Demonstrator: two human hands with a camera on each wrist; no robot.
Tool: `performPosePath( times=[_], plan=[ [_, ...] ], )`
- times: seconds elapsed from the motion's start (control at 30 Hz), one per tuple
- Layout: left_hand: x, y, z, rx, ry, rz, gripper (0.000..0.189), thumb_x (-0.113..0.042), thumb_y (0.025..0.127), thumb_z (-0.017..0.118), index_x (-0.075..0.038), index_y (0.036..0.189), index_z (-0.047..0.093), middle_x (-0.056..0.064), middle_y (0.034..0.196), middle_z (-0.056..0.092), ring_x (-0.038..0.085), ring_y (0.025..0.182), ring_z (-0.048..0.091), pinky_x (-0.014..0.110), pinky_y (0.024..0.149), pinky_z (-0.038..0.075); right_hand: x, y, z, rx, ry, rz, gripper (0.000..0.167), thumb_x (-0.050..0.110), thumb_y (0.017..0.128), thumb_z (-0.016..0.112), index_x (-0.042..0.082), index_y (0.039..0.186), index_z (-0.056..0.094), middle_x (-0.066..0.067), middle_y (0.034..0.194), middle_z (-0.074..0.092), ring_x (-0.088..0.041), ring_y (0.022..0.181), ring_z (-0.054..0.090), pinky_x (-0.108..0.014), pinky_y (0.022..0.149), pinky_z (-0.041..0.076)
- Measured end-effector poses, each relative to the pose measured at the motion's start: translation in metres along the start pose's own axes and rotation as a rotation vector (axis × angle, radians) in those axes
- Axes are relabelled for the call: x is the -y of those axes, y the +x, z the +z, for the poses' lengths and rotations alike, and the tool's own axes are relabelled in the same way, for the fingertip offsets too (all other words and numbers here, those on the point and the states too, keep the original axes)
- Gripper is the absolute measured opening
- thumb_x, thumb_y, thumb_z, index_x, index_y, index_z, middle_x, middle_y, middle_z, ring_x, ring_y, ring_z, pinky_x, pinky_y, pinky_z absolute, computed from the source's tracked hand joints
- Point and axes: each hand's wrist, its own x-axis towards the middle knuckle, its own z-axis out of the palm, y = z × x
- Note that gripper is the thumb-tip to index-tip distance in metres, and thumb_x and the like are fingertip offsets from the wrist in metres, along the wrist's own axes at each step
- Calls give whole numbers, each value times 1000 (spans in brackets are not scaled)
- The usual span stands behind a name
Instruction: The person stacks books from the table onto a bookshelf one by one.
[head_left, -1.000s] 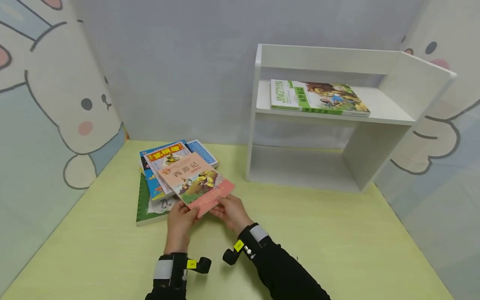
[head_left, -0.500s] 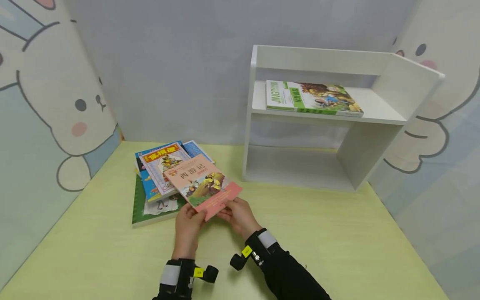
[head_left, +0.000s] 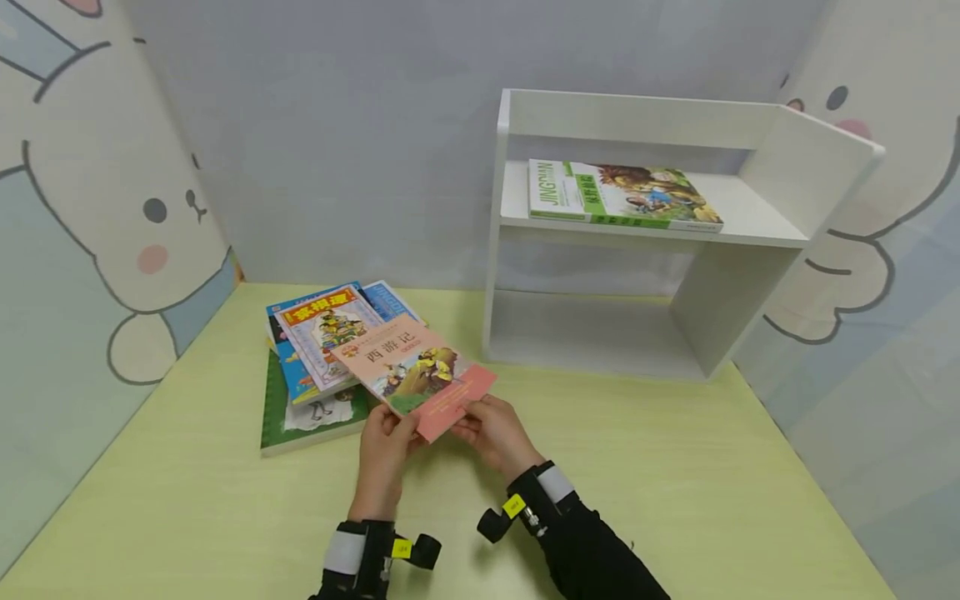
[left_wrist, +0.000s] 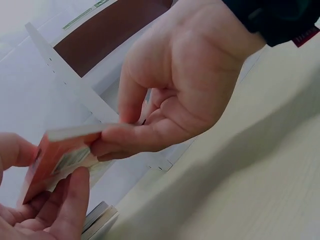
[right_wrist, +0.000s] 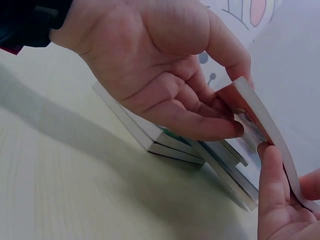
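Observation:
A pink paperback book (head_left: 416, 375) with an illustrated cover is held tilted above the table, its far left corner overlapping the pile of books in the head view. My left hand (head_left: 386, 450) pinches its near left edge, thumb on the cover and fingers beneath. At the near right corner my right hand (head_left: 495, 433) grips it the same way. Both wrist views show the fingers under the book's back cover, where a barcode (left_wrist: 67, 161) is partly visible. Just behind lies the pile: a purple-bordered comic book (head_left: 326, 321), blue books and a green book (head_left: 277, 417) at the bottom.
To the right stands a white two-level shelf (head_left: 592, 329). On its upper board lies a green-and-white book (head_left: 622, 196), flat. The pale yellow-green table (head_left: 660, 492) meets a grey back wall and side walls printed with cartoon rabbits.
Both hands have carried the pink book a little to the right and toward me, uncovering more of the comic book. The head view has shifted slightly.

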Motion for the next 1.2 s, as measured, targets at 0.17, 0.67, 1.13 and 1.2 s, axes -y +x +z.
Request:
performPosePath(
  times=[0.17, 0.67, 1.13, 1.2],
  plan=[
    [-5, 1, -5, 14, -8, -9, 44, -18, 101, 51, 6, 136, 39, 22, 121, 55, 11, 88, 62, 26, 73, 55, 5, -9, -7, 38, -37, 5, 38, 5, 102, 42, -15, 134, 42, 0, 80, 67, -7, 68, 63, -20, 67, 53],
    [-20, 9, -28, 37, -269, -111, 47, -27, 106, 39, -3, 146, 33, 7, 118, 57, 9, 89, 63, 24, 82, 54, 34, -30, -55, 173, -197, 28, 46, 11, 103, 42, -18, 139, 35, 1, 83, 69, -7, 74, 66, -23, 72, 55],
    [-21, 9, -30, 138, -133, -183, 46, -27, 105, 43, 4, 139, 42, 10, 108, 60, 14, 79, 65, 24, 72, 56, 67, -45, -92, 289, -369, 24, 47, 14, 102, 47, -18, 135, 37, -5, 91, 67, -12, 74, 65, -28, 72, 56],
    [-19, 9, -32, 179, -97, -173, 44, -24, 105, 43, 6, 137, 43, 10, 106, 62, 15, 79, 65, 25, 72, 56, 69, -47, -98, 300, -393, 25, 45, 14, 102, 47, -18, 134, 39, -5, 91, 67, -12, 74, 65, -29, 71, 56]
  ],
)
